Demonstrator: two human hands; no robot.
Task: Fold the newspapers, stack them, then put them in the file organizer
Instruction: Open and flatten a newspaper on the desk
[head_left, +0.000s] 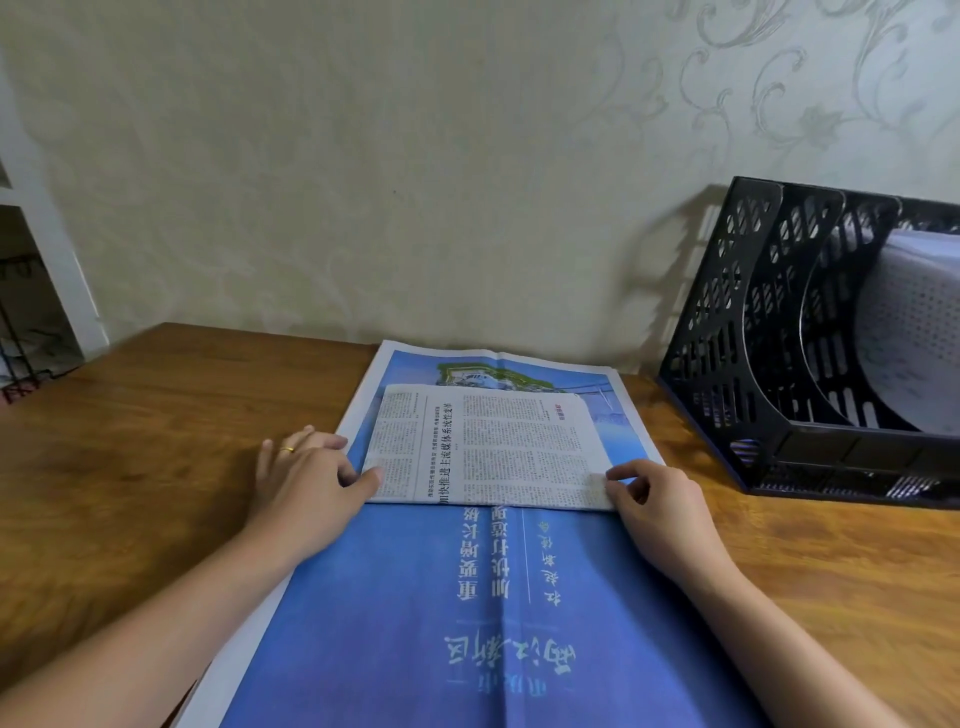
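A wooden table (130, 467) carries a blue newspaper (415, 597) spread lengthwise away from the person, its white Chinese headlines upside down. At right stands a black file organizer (769, 364). A folded newspaper (488, 452) lies crosswise on it, the left hand (306, 478) and right hand (660, 499) each pinching a near corner.

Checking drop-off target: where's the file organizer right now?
In the head view the black file organizer stands at the far right of the wooden table, against the wall, right of the blue newspaper and beyond the right hand.
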